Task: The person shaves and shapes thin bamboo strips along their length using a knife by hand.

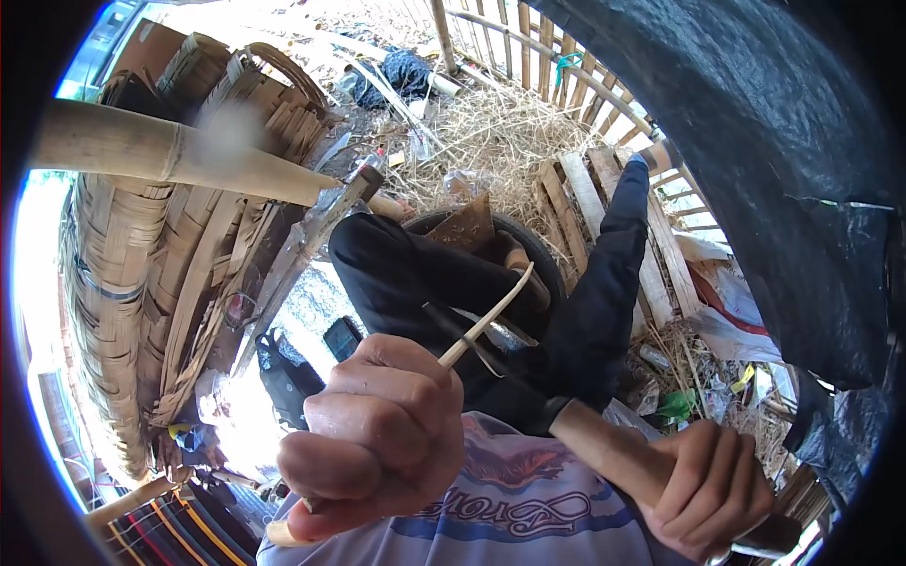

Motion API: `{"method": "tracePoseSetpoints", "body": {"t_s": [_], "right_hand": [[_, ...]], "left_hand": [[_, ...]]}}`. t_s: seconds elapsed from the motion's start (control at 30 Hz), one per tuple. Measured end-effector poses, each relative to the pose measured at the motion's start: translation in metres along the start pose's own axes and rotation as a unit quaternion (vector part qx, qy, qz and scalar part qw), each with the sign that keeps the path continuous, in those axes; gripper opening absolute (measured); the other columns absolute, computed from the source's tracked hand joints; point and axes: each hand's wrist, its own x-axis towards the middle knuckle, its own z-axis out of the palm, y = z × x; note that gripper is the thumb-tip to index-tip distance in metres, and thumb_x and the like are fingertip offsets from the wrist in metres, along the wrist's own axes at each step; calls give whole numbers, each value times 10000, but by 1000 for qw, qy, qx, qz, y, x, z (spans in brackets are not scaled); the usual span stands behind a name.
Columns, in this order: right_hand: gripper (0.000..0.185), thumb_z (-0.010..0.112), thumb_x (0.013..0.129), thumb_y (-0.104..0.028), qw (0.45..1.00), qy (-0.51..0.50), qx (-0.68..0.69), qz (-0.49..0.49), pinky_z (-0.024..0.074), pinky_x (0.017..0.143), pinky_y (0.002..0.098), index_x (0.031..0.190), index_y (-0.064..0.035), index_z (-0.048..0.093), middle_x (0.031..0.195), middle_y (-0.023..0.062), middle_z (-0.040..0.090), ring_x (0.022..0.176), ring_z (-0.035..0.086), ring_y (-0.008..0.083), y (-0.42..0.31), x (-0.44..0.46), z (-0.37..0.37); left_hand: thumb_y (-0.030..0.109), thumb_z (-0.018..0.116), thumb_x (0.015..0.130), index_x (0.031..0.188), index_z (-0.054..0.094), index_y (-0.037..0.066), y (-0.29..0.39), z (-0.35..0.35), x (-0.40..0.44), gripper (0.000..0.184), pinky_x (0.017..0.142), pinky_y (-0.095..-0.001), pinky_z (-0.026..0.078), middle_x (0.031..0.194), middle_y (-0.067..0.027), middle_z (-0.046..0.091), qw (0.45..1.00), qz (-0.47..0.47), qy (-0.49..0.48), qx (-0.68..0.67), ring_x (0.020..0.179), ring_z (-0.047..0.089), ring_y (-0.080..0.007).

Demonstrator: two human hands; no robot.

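Observation:
My left hand (pixel 377 424) is closed in a fist around a thin, pale whittled stick (pixel 497 309). The stick juts out past the fist toward my legs, and a pale end shows below the fist at lower left. My right hand (pixel 714 486) grips the thick wooden handle of a knife (pixel 604 451). Its dark, slightly blurred blade (pixel 514 373) crosses the stick just beyond my left fist; a thin shaving or curled strip hangs by the crossing. Whether the edge is cutting in, I cannot tell.
My legs in dark trousers (pixel 604 274) stretch forward around a tire (pixel 543 241). A phone (pixel 342 337) and a dark pouch (pixel 286 377) lie to the left. A bamboo pole (pixel 113 146) and woven bamboo rolls (pixel 113 283) stand left; wooden slats (pixel 651 274) and a black tarp (pixel 755 160) are right.

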Motion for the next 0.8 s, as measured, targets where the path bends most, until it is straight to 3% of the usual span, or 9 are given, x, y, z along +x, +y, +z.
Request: {"method": "tracePoseSetpoints", "body": {"t_s": [0.03, 0.1, 0.2, 0.23, 0.37, 0.5, 0.67, 0.73, 0.8], "right_hand": [[337, 634, 863, -277, 1000, 0, -3, -1, 349, 441, 178, 699, -86, 410, 573, -83, 425, 481, 460, 59, 5, 8, 3], [225, 632, 819, -65, 984, -97, -59, 136, 490, 497, 263, 687, -89, 451, 585, 22, 559, 490, 547, 135, 19, 27, -2], [241, 646, 824, -91, 973, -130, -100, 164, 492, 501, 259, 684, -101, 450, 590, 19, 570, 494, 556, 127, 17, 23, -3], [242, 642, 829, -86, 960, -143, -103, 216, 484, 500, 257, 680, -100, 452, 588, 18, 563, 497, 552, 129, 12, 27, -3], [238, 641, 825, -89, 972, -107, -98, 185, 482, 506, 280, 669, -98, 461, 590, 15, 557, 489, 539, 132, 12, 20, -6], [234, 663, 819, -123, 965, -140, -101, 197, 491, 510, 291, 681, -101, 476, 601, 27, 565, 498, 546, 141, 12, 13, -8], [281, 652, 752, -140, 900, -40, -390, 190, 416, 388, 288, 592, -91, 427, 469, 17, 463, 408, 497, 142, 45, -51, -56], [208, 658, 737, -85, 885, 49, -406, 222, 442, 392, 284, 678, -70, 459, 514, 51, 538, 430, 535, 151, 26, -33, -53], [194, 652, 761, -91, 954, -3, -235, 188, 455, 412, 302, 731, -64, 462, 521, 50, 534, 420, 527, 162, 4, -23, -48]], "left_hand": [[509, 269, 981, 719, 287, 125, 1, 0, -2, 466, 253, -196, 215, 457, 31, 328, 1000, 2, 11, 1, 302, 270, -46], [506, 275, 982, 723, 290, 126, -1, 5, -3, 459, 253, -195, 219, 456, 30, 326, 1000, 9, 9, -3, 302, 269, -46], [503, 283, 981, 728, 294, 128, 0, 7, -6, 453, 253, -196, 227, 454, 30, 322, 1000, 16, 8, -5, 302, 267, -44], [503, 285, 981, 728, 294, 127, 1, 6, -7, 453, 252, -196, 229, 454, 30, 321, 1000, 17, 9, -5, 302, 267, -43], [504, 287, 981, 727, 301, 123, 4, 4, -8, 458, 253, -199, 232, 453, 34, 317, 1000, 14, 11, -17, 301, 268, -42], [506, 286, 981, 715, 304, 117, 7, 5, -11, 472, 254, -198, 234, 449, 36, 313, 1000, 13, 14, 5, 300, 270, -41], [512, 289, 979, 678, 310, 114, 6, 9, -7, 500, 254, -195, 236, 440, 37, 325, 1000, -4, 2, 14, 295, 278, -42], [514, 296, 980, 668, 299, 133, 7, 11, -8, 492, 283, -197, 201, 448, 45, 319, 1000, -22, -5, 20, 313, 262, -38], [521, 305, 981, 684, 279, 173, 10, 12, -10, 458, 338, -201, 136, 468, 59, 302, 998, -54, -10, 37, 347, 218, -25]]}}
